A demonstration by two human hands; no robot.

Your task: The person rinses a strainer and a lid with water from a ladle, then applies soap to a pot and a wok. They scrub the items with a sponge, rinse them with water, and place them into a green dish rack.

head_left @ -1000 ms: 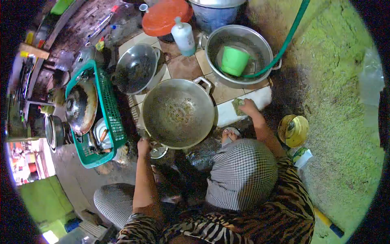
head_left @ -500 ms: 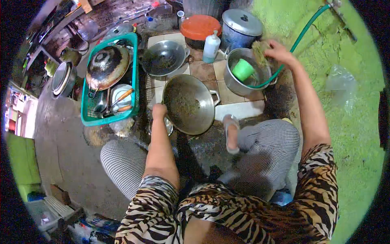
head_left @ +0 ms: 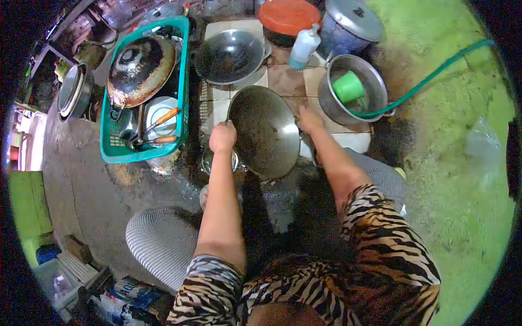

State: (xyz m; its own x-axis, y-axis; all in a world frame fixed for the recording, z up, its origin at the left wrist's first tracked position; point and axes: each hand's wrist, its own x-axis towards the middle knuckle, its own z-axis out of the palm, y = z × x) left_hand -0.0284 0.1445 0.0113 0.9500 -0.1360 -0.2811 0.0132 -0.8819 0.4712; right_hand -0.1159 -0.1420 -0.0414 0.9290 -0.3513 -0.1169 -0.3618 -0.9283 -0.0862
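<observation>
since the earlier frame the right hand has come back from the steel basin and now rests on the right rim of the large wok. the wok, tilted up on edge, has stayed on the wet floor between the knees. the left hand stays clenched on the wok's left rim. the right hand's fingers appear closed over the rim, but whether they also hold a scouring pad cannot be told from this view.

surroundings:
- steel basin: just beyond the right hand, holding a green cup; a green hose runs over its edge.
- second wok: behind the large wok, on the tiles.
- soap bottle: upright between the second wok and the basin, beside an orange lid and a lidded pot.
- green crate: left of the large wok, containing a scorched pan, a white plate and utensils.
</observation>
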